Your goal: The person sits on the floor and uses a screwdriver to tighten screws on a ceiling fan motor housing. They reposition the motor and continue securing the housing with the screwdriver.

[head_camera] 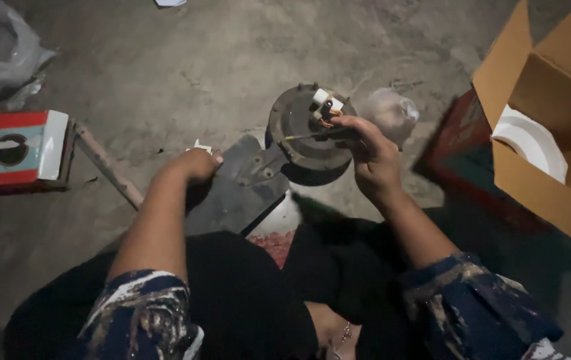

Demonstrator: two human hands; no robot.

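Pinching a thin tool [309, 135] in my right hand [372, 157], tip on the round dark metal unit [299, 130] mid-floor. Left hand [195, 163] fisted around a small white part [200, 146]. Risk: tool slips, snagging the orange wires [329, 120] beside it.

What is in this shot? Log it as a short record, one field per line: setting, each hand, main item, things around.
setting: bare concrete floor, dim light, person seated
left hand: closed over a small white part, resting on a dark flat plate
right hand: pinching a thin tool against the round dark metal unit
main item: round unit carries white connectors and orange wires on top
around: open cardboard box at right, red and teal carton at left, clear plastic bag behind the unit
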